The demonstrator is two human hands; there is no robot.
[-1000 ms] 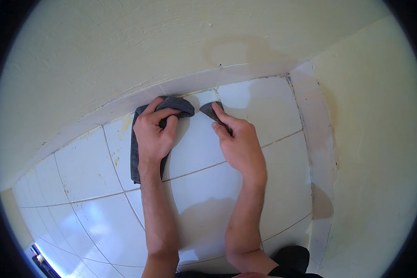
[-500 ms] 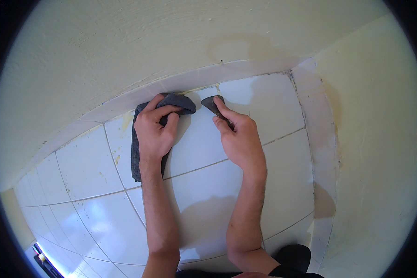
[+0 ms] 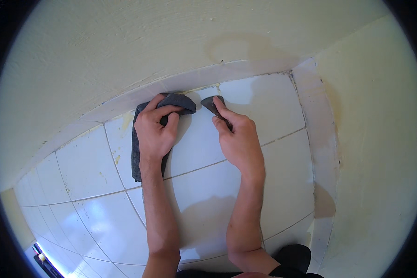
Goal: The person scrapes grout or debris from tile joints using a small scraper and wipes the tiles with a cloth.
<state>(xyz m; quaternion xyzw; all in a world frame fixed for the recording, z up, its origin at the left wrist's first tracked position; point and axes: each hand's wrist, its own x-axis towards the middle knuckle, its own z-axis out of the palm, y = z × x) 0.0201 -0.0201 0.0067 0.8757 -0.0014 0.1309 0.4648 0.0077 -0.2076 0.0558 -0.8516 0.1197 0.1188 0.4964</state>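
A dark grey cloth [image 3: 136,157] lies partly on the white tiles near the far skirting. My left hand [image 3: 156,127] grips it from above, and one end of the cloth folds out beyond my fingers toward the right. In my right hand [image 3: 238,134] is a scraper [image 3: 210,104] with a dark, widening blade, pinched between thumb and fingers. Its broad edge faces the cloth, a small gap apart, over the tile close to the skirting. Most of its handle is hidden in my palm.
White floor tiles [image 3: 199,139] with dirty grout lines spread below. A tiled skirting [image 3: 245,67] and cream walls [image 3: 125,41] meet in a stained corner at the right. Yellowish residue [image 3: 117,159] marks tiles left of the cloth. A dark shoe [image 3: 293,257] is at the lower right.
My right wrist and forearm have shifted very slightly left. The left hand, the cloth and the scraper look almost unmoved.
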